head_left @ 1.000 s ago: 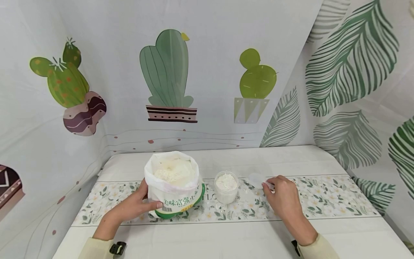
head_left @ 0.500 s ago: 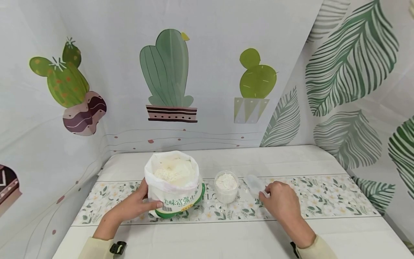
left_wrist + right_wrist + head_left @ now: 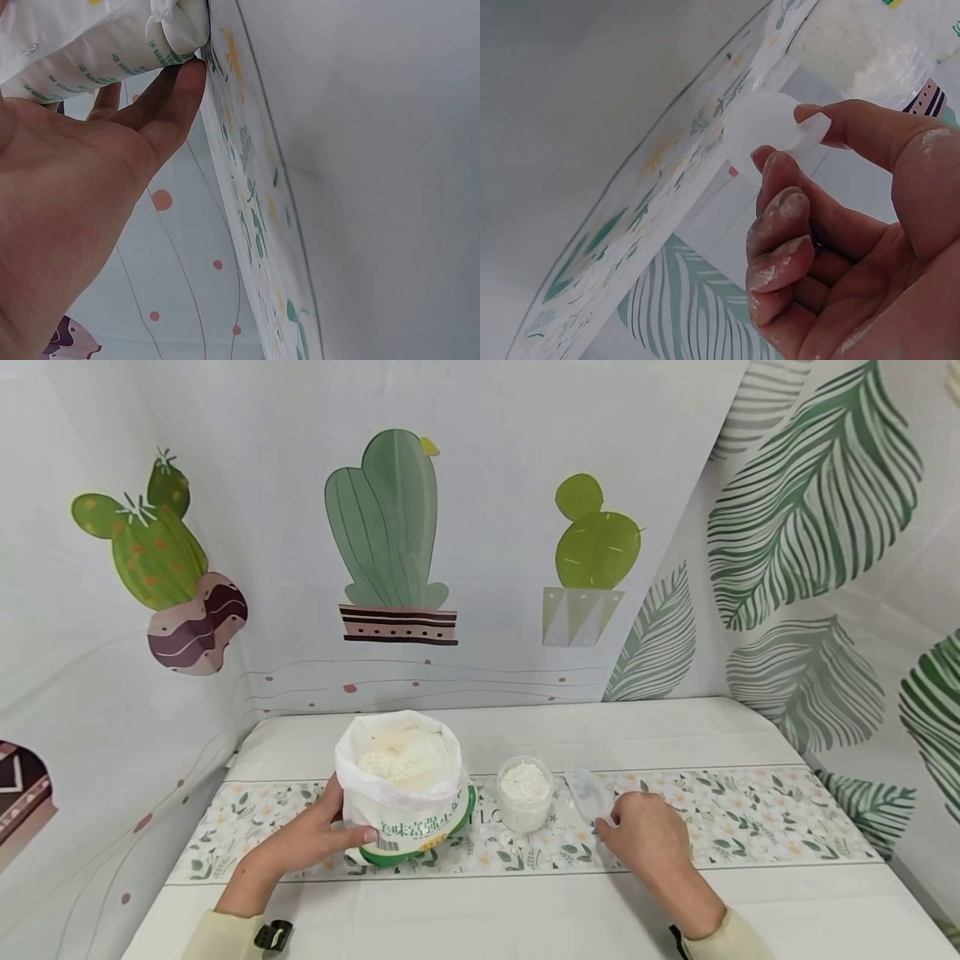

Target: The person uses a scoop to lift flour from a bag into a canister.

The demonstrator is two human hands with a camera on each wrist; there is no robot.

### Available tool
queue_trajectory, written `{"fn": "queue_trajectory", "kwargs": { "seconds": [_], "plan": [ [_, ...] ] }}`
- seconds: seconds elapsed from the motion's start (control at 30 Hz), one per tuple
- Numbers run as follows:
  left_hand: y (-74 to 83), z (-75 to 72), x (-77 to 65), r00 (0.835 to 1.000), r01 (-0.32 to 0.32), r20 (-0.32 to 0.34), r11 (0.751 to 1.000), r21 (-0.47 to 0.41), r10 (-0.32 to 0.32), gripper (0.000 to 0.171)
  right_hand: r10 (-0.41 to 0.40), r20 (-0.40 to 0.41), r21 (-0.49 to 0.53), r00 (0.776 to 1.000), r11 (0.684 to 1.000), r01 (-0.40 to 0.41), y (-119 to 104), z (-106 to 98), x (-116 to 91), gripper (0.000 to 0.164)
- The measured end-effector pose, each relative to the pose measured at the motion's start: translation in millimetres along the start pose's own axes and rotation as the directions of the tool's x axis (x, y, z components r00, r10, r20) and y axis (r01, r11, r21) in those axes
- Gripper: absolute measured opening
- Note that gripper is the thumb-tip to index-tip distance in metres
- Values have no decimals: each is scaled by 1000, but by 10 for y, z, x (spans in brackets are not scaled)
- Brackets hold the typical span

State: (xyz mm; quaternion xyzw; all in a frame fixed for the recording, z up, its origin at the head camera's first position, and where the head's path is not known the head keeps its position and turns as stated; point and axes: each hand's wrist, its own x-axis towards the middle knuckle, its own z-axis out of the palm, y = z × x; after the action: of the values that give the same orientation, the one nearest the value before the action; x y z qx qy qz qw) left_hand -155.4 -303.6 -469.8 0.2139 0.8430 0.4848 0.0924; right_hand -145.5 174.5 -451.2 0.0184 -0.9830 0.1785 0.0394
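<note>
In the head view, an open white-and-green flour bag [image 3: 408, 814] stands left of centre, its top edge turned out and flour showing inside. My left hand [image 3: 318, 837] holds its left side, thumb across the front and fingers behind. Right of the bag is a clear round plastic tub [image 3: 525, 817] full of white flour. Thumb and index finger of my right hand [image 3: 648, 835] pinch the short handle of a translucent plastic scoop [image 3: 765, 135], just right of the tub. Dabs of white powder mark the right fingers in the right wrist view.
Everything stands on a table with a white cloth [image 3: 465, 914] and a floral band across it. A curtain [image 3: 495, 527] printed with cacti hangs behind the table, and a leaf-printed one [image 3: 817, 660] closes in the right side.
My right hand has moved slightly left and nearer to me, turning the scoop so that its bowl points more away from me. The left hand and bag have stayed put.
</note>
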Motion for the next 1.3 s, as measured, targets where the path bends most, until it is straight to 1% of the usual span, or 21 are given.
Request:
{"fn": "queue_trajectory", "kwargs": {
  "seconds": [0.07, 0.13, 0.43, 0.67, 0.83, 0.93, 1.07, 1.17, 1.3],
  "plan": [
    [-2, 0, -1, 1000, 1, -1, 1000, 6, -1, 109, -1, 5, 0, 1000, 1000, 1, -4, 9, -3, 64],
    [-2, 1, 0, 1000, 1, -4, 1000, 13, -1, 109, 0, 6, -2, 1000, 1000, 0, -6, 15, -5, 63],
    [18, 11, 1, 1000, 24, -13, 999, 35, -23, 110, 0, 10, 6, 1000, 1000, 0, -1, 23, -12, 49],
    [4, 6, 8, 1000, 19, -14, 999, 33, -19, 111, -18, -12, 29, 1000, 999, 19, 12, 24, -7, 28],
    [6, 6, 6, 999, 40, -18, 999, 18, -40, 113, -23, -23, 19, 999, 1000, 23, 3, 25, -4, 26],
    [10, 12, 8, 998, 54, -21, 998, 14, -54, 114, -35, -39, 11, 999, 999, 35, -5, 6, -9, 26],
    [-1, 14, 20, 999, 29, -19, 999, 29, -28, 112, -54, -66, 14, 996, 998, 55, -8, -43, -29, 25],
    [-2, 17, 25, 999, 19, -27, 999, 38, -18, 112, -69, -98, 30, 993, 997, 72, 9, -80, -48, 20],
    [6, 9, -9, 999, 9, -48, 997, 72, -6, 110, -127, -169, 56, 977, 989, 138, 91, -119, -46, 9]
  ]
}}
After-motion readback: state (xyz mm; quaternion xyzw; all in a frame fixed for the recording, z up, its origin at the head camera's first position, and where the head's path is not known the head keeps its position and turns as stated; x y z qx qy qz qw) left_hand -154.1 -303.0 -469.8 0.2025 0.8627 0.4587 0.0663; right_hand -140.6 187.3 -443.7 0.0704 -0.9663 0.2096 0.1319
